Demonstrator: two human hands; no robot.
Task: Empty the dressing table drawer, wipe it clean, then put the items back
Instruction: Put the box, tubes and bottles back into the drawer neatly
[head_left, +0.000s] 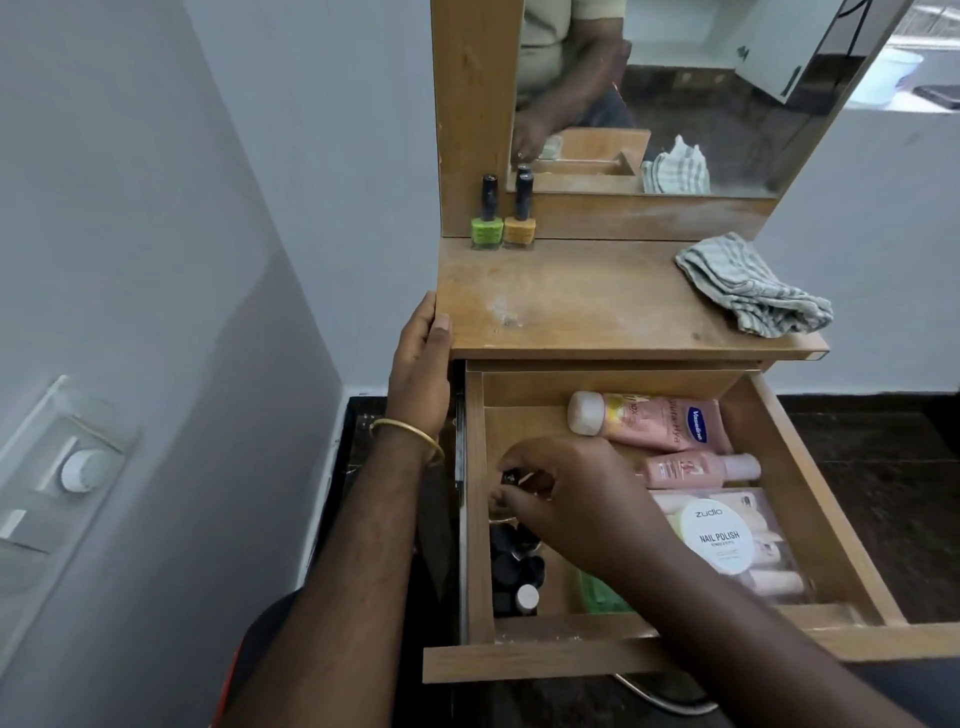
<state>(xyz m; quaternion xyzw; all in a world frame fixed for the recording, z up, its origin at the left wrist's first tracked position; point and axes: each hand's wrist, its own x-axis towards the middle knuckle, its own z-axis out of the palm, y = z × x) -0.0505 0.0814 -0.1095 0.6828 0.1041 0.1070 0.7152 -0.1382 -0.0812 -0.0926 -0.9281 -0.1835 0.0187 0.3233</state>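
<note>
Emptying barely begun: two polish bottles (503, 217) out at eleven o'clock, right hand (566, 493) pinching another bottle (511, 477) in the full drawer (810, 493), left hand (421, 358) gripping the tabletop (597, 296) edge, cloth (753, 286) unused.

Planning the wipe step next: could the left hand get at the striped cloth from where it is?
Probably not easily: the left hand grips the tabletop's left edge, and the striped cloth lies at the far right corner. The bare tabletop between is unobstructed.
</note>
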